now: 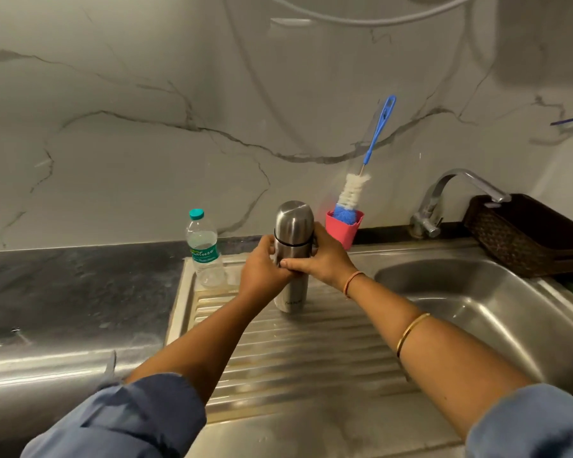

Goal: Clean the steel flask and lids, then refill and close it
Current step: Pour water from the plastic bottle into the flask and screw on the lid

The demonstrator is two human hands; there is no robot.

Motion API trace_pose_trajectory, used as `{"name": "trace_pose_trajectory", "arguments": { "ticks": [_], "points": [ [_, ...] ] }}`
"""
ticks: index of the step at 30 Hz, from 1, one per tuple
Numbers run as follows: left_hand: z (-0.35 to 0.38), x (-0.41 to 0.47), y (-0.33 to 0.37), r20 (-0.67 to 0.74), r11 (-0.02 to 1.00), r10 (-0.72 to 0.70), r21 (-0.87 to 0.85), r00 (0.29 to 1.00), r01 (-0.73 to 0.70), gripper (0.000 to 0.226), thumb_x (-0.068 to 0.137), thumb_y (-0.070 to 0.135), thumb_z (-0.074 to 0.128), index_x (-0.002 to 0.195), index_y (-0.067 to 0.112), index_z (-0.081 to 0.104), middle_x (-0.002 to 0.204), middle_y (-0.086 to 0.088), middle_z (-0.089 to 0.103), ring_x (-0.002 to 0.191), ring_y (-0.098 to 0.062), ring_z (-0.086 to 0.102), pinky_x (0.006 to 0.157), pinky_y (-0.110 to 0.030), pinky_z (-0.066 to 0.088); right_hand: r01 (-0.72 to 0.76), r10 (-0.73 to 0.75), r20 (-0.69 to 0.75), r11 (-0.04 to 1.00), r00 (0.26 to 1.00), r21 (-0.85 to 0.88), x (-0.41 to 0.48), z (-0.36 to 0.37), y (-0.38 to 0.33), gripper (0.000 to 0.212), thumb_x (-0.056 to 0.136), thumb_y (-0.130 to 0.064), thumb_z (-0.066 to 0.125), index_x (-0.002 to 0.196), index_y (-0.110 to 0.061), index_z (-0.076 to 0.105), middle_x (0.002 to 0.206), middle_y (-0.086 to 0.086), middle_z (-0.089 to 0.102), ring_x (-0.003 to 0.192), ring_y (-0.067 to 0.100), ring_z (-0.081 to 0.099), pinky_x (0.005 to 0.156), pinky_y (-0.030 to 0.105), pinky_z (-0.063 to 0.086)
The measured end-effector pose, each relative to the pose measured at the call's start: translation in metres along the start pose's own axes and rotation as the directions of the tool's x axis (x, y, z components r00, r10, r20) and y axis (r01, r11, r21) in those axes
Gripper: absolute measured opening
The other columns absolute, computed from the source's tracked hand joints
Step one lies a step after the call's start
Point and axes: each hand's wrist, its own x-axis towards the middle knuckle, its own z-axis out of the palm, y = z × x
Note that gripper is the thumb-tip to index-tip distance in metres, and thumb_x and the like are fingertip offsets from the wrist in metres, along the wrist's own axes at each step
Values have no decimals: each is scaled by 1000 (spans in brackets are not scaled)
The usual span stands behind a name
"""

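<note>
- The blue sleeves (129, 421) sit nearest, with the forearms reaching toward 12 o'clock.
- The left hand (263, 271) and right hand (325, 259) both curl their fingers round the flask (293, 233), just below its cap (294, 214).
- The flask stands upright on the draining board (295, 358), with the sink (477, 292) at its 3 o'clock and the water bottle (204, 249) at its 9 o'clock.
- Probably opening it: one hand should steady the body while the other shifts up to twist the cap.
- It is brushed steel, closed by a domed cap, with a dark ring at the join.

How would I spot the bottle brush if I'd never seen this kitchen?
Start at the steel sink; its tap stands at the back. Left of the tap, a pink cup holds the brush. It alone has a long blue handle and white bristles.
</note>
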Motion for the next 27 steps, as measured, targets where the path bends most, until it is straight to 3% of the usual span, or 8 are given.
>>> {"name": "trace_pose_trajectory", "arguments": {
  "ticks": [3,9,14,20,23,27],
  "points": [
    [21,24,10,3,1000,-13,-21,1000,13,63,70,24,82,122,23,48,96,13,53,88,-9,54,74,-25,44,0,0,-11,1000,1000,21,24,-18,14,67,64,-24,84,120,-20,47,115,0,60,109,18,57,93,34,51],
    [48,64,8,-14,999,-37,1,999,37,59,67,22,84,113,23,48,89,15,52,86,-12,56,72,-27,45,-24,23,20,998,1000,62,61,-36,36,66,68,-18,82,123,-17,46,119,5,58,110,21,55,91,32,50],
    [59,84,-3,-21,998,-56,18,998,57,57,68,22,84,109,28,45,93,14,53,88,-12,56,76,-29,47,-34,32,30,997,999,72,82,-35,51,64,67,-19,83,120,-16,47,116,4,59,106,19,55,80,22,48],
    [62,97,-13,-6,996,-92,-16,996,92,67,67,20,85,123,22,48,105,8,58,94,-15,60,83,-33,52,-16,15,23,998,1000,55,98,-28,62,64,64,-24,84,118,-18,48,109,1,60,101,19,57,83,28,53],
    [62,99,-19,21,993,-105,-54,994,106,68,68,18,84,125,22,49,108,8,59,95,-15,62,80,-30,51,-17,16,17,999,1000,49,101,-24,67,65,65,-27,83,118,-18,47,108,0,60,102,20,58,86,34,54],
    [65,95,-20,32,992,-78,-98,996,81,64,76,9,77,131,20,46,105,13,54,96,-8,53,79,-22,45,0,0,10,1000,1000,20,99,-21,70,69,69,-29,81,125,-19,42,118,3,59,105,19,56,83,25,49]
  ]
}}
